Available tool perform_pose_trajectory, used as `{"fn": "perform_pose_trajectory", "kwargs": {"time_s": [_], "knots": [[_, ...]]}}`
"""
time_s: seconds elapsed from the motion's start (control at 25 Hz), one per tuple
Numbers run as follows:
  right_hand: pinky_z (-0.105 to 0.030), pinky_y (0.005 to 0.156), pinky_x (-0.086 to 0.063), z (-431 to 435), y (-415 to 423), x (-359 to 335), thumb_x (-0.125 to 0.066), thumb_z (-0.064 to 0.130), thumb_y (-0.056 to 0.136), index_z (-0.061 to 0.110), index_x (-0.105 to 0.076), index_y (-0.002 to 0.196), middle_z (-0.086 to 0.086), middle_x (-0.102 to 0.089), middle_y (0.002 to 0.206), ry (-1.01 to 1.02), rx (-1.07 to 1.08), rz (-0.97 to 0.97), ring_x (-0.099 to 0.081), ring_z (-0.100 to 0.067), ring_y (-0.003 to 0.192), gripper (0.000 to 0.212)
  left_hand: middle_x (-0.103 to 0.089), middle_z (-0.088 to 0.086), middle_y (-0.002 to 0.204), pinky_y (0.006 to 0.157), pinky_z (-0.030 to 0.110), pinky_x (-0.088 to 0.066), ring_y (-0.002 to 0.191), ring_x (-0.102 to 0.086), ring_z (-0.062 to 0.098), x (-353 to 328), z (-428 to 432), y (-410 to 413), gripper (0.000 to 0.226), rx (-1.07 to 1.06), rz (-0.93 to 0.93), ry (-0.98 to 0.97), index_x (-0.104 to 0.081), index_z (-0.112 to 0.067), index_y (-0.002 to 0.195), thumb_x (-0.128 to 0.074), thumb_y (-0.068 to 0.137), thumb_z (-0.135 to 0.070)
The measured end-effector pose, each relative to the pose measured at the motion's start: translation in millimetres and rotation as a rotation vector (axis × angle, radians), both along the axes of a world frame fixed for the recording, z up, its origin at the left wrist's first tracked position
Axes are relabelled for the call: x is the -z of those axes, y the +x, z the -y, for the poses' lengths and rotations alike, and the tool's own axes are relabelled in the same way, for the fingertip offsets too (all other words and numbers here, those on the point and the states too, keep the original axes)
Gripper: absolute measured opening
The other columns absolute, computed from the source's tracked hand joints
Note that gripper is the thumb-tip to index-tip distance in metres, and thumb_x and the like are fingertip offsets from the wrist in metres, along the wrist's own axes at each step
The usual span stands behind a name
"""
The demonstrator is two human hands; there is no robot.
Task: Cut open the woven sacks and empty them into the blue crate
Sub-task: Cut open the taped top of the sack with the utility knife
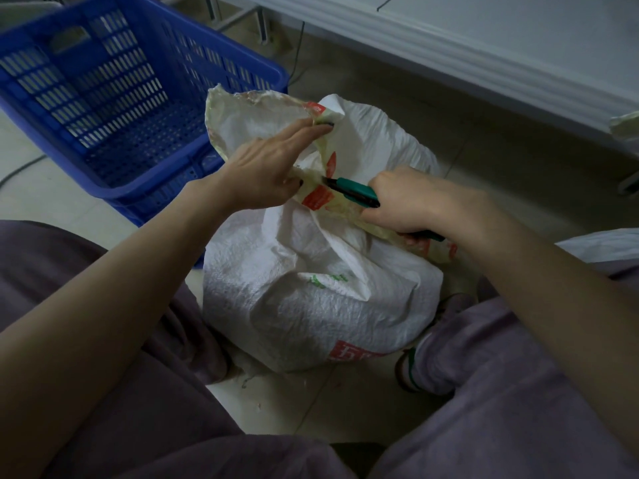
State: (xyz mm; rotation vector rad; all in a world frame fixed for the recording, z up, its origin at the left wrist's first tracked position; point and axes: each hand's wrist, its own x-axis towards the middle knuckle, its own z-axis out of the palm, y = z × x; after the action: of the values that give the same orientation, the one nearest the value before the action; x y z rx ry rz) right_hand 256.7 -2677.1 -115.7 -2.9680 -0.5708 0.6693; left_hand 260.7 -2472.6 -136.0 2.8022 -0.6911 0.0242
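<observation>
1. Sitting on a tiled floor point(345, 416) here, with a white ledge point(484, 46) running along the far right. The blue crate point(145, 197) is off to my upper left and I can't see anything in it.
2. The woven sack point(311, 305) stands between my knees, just beside the crate's near corner. It looks full, with the top all crumpled.
3. My left hand point(266, 167) has the loose top flap pinched, fingers laid over the fold and thumb underneath, pulling it up toward the crate side.
4. My right hand point(415, 202) is wrapped tight around teal-handled scissors point(352, 190) (pretty sure they're scissors, the handles are mostly hidden).
5. The bit that matters: the blade tip is at the fabric right next to my left thumb. The tool's long axis runs right to left across the sack's mouth, so the cut heads toward my holding hand. Gotta watch that thumb.
6. My guess is this is mid-cut, with no tipping out yet. The crate is nearer my left arm, so the pour goes that way.
</observation>
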Motion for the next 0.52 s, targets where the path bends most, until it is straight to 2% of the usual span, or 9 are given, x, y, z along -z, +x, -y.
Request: {"fn": "perform_pose_trajectory", "kwargs": {"time_s": [0.12,0.24,0.4,0.52], "knots": [[-0.027,0.046,-0.033,2.0,-1.9,-4.0,-0.054,0.031,0.092,0.013,-0.043,0.082,-0.003,-0.045,0.066,-0.037,-0.059,0.049,-0.048,-0.016,0.056,0.023,-0.023,0.004,0.153,0.060,0.045,-0.051,0.069,-0.058,0.022,-0.8,-2.8,-0.1,0.078,-0.018,-0.014,0.001,-0.021,-0.019,0.148,-0.061,0.081,-0.008],[-0.027,0.046,-0.035,2.5,-3.8,-6.1,-0.053,0.029,0.092,0.013,-0.046,0.083,-0.003,-0.046,0.067,-0.011,-0.068,0.071,-0.050,-0.016,0.057,0.020,-0.022,0.005,0.153,0.062,0.045,-0.051,0.071,-0.057,0.023,-3.6,-4.1,3.7,0.079,-0.041,-0.007,-0.015,-0.021,-0.018,0.147,-0.061,0.081,-0.008],[-0.026,0.046,-0.037,-0.8,-2.1,-4.1,-0.051,0.030,0.094,0.012,-0.047,0.083,-0.004,-0.045,0.067,-0.033,-0.079,0.101,-0.052,-0.018,0.055,0.021,-0.022,0.004,0.153,0.057,0.040,-0.049,0.070,-0.051,0.017,-4.7,3.1,1.7,0.078,0.006,0.014,0.012,-0.021,-0.017,0.148,-0.061,0.081,-0.009],[-0.027,0.047,-0.038,-5.0,-1.7,-5.6,-0.051,0.030,0.094,0.013,-0.045,0.084,-0.005,-0.043,0.068,-0.040,-0.062,0.092,-0.050,-0.018,0.056,0.021,-0.024,0.005,0.152,0.053,0.041,-0.049,0.067,-0.052,0.021,-5.8,1.8,1.5,0.076,0.012,0.067,0.052,-0.020,-0.017,0.148,-0.058,0.083,-0.009]]}}
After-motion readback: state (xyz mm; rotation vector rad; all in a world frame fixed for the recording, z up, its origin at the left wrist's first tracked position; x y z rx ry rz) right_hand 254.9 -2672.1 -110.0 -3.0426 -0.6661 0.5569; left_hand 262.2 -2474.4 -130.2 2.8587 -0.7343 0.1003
